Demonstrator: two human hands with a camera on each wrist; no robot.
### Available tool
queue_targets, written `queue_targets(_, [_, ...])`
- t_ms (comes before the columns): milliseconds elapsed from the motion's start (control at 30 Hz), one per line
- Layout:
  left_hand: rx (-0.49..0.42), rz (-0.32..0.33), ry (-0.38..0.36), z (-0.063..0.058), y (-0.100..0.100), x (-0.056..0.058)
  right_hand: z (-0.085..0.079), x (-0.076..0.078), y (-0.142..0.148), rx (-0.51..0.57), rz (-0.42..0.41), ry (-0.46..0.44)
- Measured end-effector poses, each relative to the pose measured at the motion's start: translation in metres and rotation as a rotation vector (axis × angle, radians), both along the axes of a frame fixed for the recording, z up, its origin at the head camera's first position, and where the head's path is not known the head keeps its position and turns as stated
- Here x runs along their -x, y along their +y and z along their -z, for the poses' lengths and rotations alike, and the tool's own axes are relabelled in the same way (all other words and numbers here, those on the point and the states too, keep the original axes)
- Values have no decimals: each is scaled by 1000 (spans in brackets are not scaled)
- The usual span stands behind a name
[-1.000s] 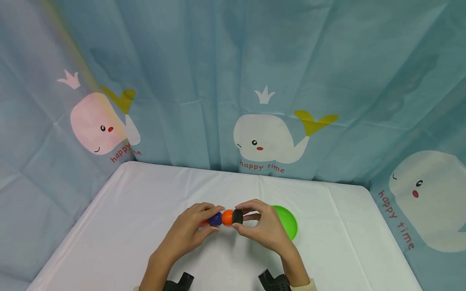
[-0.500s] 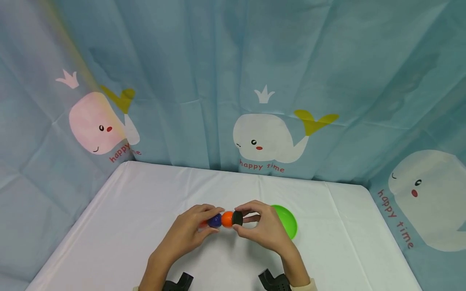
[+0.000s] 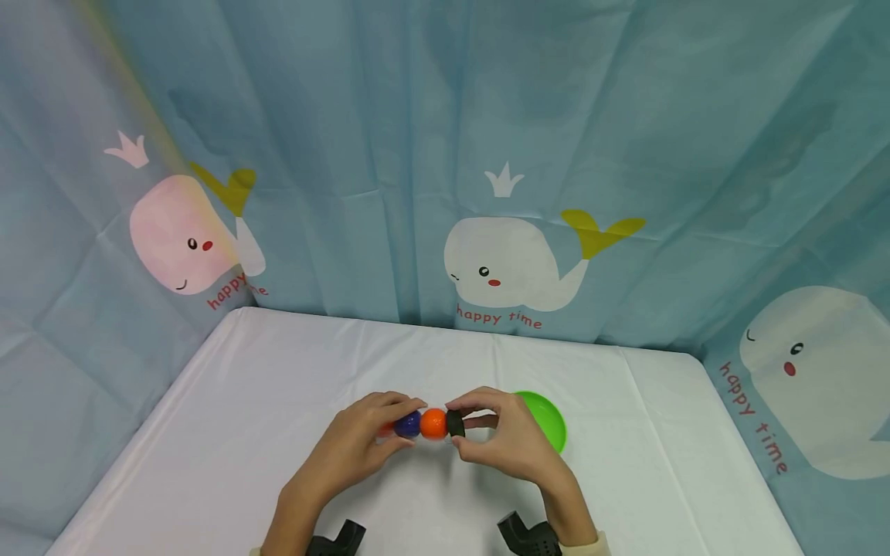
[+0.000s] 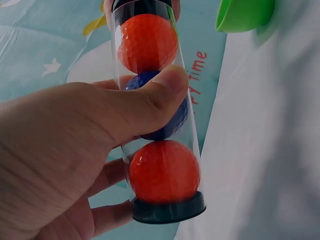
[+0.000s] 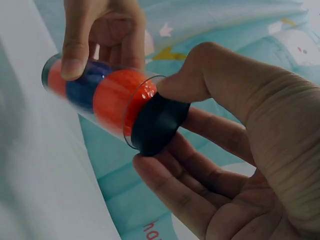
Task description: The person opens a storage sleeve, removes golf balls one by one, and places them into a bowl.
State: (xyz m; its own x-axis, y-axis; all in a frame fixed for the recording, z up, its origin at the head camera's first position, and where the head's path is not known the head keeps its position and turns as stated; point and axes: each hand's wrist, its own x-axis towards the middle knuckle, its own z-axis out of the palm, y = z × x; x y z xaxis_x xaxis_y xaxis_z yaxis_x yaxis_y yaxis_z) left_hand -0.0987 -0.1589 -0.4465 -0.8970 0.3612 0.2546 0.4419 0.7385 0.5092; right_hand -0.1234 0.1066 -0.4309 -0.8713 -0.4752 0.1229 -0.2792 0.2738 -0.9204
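**Dark cap being tipped at the tube's mouth!**

And here a small turn is being made: compared with a second ago, the cap (image 5: 157,122) is being shown more edge-on from above, and more of the orange ball (image 3: 434,423) beside it is being revealed. The clear tube (image 4: 185,134) is being drawn slightly nearer the wearer. For the job, the action is apparently being centred on that end; whether the cap is being fitted or removed cannot be told. It is being held askew against the rim, part of which is being left on show.

The tube itself is being kept above the table (image 3: 626,463), between the hands, with the green bowl (image 3: 545,421) being partly hidden behind the right hand (image 3: 511,436). By that hand the cap is being pinched between thumb and fingers. By the left hand (image 3: 358,436) the tube is being gripped around its middle, thumb across the blue ball (image 4: 170,122). The hands are being kept apart, linked only by what is being held.

Now the count! Three balls are being carried inside: two orange, one blue between them. Two dark caps are being seen, the second (image 4: 169,209) at the far end; one tube, one bowl, two hands. Three whales (image 3: 511,266) are being displayed on the curtain (image 3: 348,139).
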Motion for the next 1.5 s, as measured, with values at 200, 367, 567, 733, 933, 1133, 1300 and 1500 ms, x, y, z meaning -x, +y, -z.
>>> queue_targets(200, [2, -22, -15, 2, -2, 2, 3, 3, 1, 37, 22, 20])
queue_targets(367, [-11, -100, -18, 3, -9, 4, 11, 7, -2, 83, 107, 36])
queue_targets(567, [-41, -118, -6, 1, -16, 5, 32, 15, -12, -5, 192, 29])
queue_targets(733, [-62, -104, 5, 0, -18, 4, 45, 15, -20, -135, 196, 94])
queue_targets(933, [-95, -99, -19, -3, -17, 4, 54, 14, -29, -270, 182, 185])
queue_targets(1133, [-107, -90, -42, -4, -14, 4, 61, 12, -36, -344, 164, 237])
queue_targets(1300, [-126, -78, -48, -3, -12, 4, 63, 12, -37, -422, 177, 269])
queue_targets(1500, [-135, -68, -46, -2, -12, 3, 65, 13, -36, -449, 170, 255])
